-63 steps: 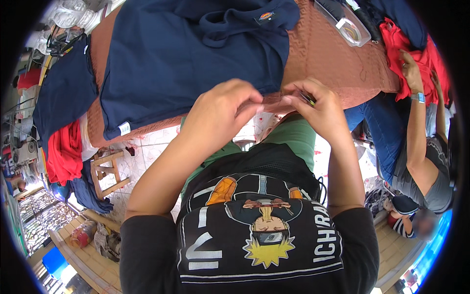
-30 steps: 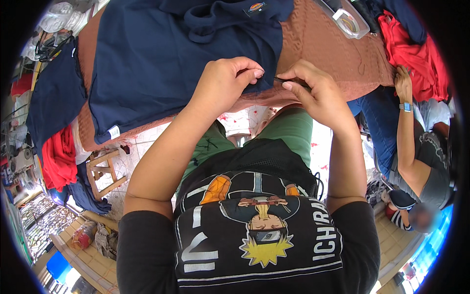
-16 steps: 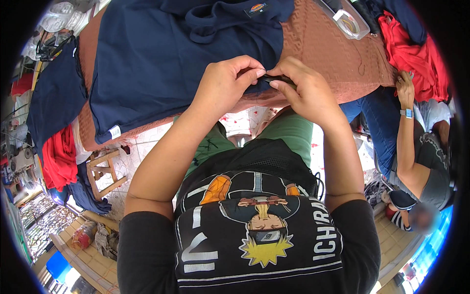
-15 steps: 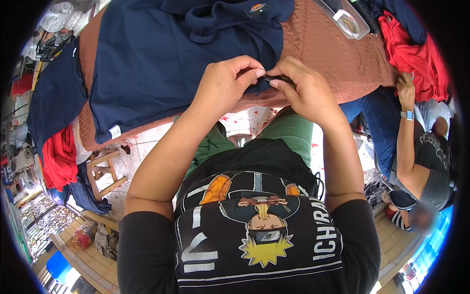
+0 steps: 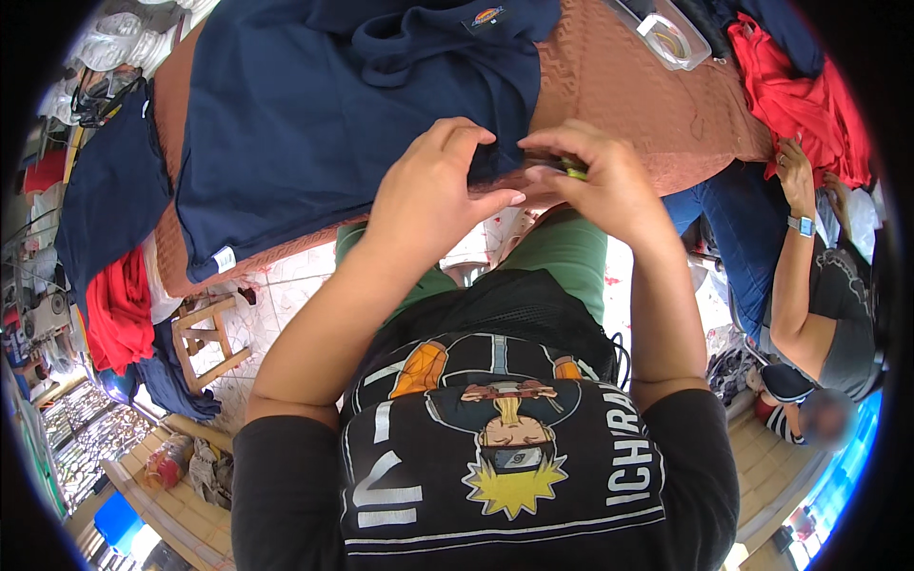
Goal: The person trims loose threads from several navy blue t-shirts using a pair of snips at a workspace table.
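A navy blue garment (image 5: 276, 133) lies spread on the brown cloth-covered table (image 5: 628, 90), its collar at the far side and a small white tag (image 5: 225, 259) at its near left corner. Over its near right edge, my left hand (image 5: 428, 181) is open, thumb and fingers apart with nothing between them. Just to the right, my right hand (image 5: 605, 181) curls round a small dark tool with a yellow-green part (image 5: 574, 169); most of it is hidden in the palm, so its exact kind does not show.
A clear plastic box (image 5: 674, 43) stands at the table's far right. There, another person's hand (image 5: 792, 171) touches red cloth (image 5: 800, 95). More navy cloth (image 5: 114, 190) and red cloth (image 5: 119, 309) hang at the left, near a wooden stool (image 5: 209, 343).
My hands, earlier together at the garment's near edge, have drawn apart. The left fingers have opened, and the yellow-green part of the tool now shows in my right hand.
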A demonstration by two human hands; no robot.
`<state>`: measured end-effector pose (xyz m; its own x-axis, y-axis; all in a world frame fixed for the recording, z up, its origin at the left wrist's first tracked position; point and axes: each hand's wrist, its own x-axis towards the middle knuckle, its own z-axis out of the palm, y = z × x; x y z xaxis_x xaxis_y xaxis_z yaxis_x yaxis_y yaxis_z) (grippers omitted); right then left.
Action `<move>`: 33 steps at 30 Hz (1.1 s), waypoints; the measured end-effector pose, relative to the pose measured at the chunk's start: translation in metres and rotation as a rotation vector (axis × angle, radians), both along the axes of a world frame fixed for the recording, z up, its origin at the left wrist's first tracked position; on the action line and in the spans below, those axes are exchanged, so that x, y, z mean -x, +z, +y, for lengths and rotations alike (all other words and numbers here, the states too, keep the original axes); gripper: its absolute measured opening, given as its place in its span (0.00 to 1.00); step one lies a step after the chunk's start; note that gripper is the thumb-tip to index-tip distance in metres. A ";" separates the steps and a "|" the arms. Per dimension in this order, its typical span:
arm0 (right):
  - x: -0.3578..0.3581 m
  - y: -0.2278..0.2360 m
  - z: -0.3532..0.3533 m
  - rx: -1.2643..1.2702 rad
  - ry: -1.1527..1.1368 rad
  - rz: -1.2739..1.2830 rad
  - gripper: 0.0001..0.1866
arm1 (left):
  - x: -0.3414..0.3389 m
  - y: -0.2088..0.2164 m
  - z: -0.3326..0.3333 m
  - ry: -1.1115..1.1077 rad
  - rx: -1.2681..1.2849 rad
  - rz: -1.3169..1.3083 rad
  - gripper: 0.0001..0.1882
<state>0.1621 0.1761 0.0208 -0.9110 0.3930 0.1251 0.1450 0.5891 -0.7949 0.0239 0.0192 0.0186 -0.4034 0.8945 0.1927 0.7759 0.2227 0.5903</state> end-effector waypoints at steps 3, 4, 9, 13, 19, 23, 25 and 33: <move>0.007 -0.015 -0.007 0.003 -0.024 -0.003 0.11 | -0.005 -0.014 0.004 0.041 -0.065 0.089 0.20; 0.008 -0.018 -0.009 0.024 -0.033 -0.009 0.10 | -0.005 -0.019 0.003 0.037 -0.108 0.120 0.17; 0.010 -0.019 -0.009 0.030 -0.052 -0.006 0.08 | 0.006 -0.022 0.004 0.021 -0.149 -0.112 0.06; 0.008 -0.019 -0.008 0.100 -0.046 -0.003 0.07 | 0.016 -0.014 0.009 -0.047 -0.258 -0.186 0.05; 0.003 -0.015 -0.002 0.045 0.034 -0.048 0.09 | 0.026 -0.016 0.015 -0.179 -0.057 -0.158 0.06; 0.000 0.007 0.006 0.002 0.081 -0.040 0.11 | 0.032 -0.008 0.017 -0.173 0.038 -0.246 0.07; 0.001 0.010 0.011 -0.023 0.118 -0.016 0.10 | 0.034 -0.009 0.018 -0.180 0.031 -0.269 0.07; 0.016 0.005 0.015 -0.159 0.189 -0.034 0.10 | 0.034 -0.010 0.020 -0.171 0.042 -0.265 0.07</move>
